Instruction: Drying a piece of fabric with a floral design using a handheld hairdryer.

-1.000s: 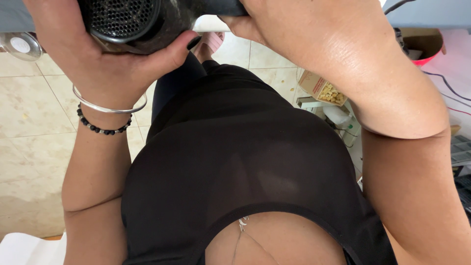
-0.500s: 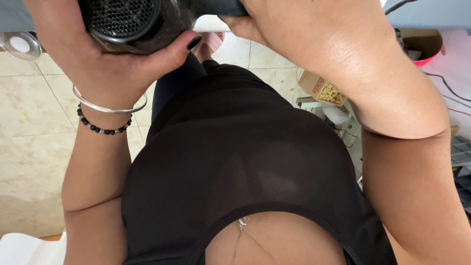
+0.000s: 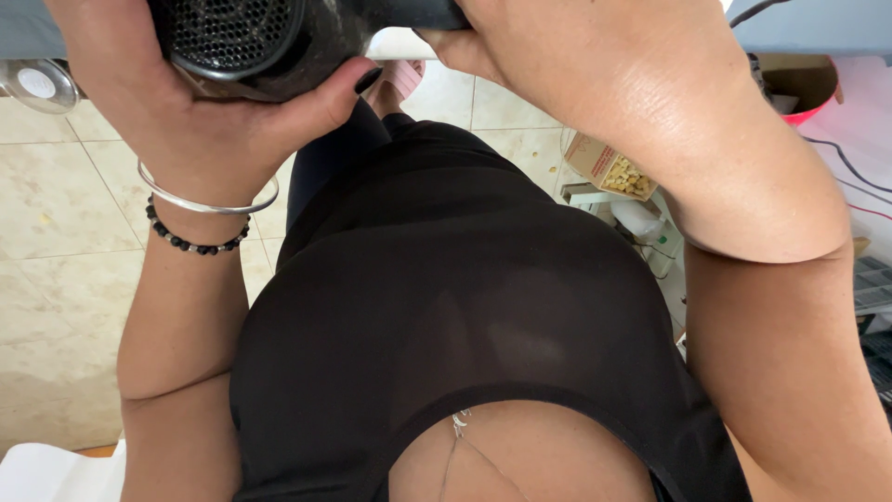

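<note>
A black hair dryer [image 3: 265, 37] with a mesh rear grille is held at the top of the view, close to the camera. My left hand [image 3: 177, 112] cups its round body from below, thumb with dark nail polish pressed against the housing. A silver bangle and a black bead bracelet circle that wrist. My right hand [image 3: 595, 65] grips the dryer's other end at the top centre; the fingers are hidden behind the hand.
Below lies my own torso in a black top over a beige tiled floor [image 3: 56, 204]. A small cardboard box [image 3: 613, 167] with a yellow picture sits at the right, beside a pink bin [image 3: 804, 88] and cables. A round metal lid [image 3: 32, 84] shows at the upper left.
</note>
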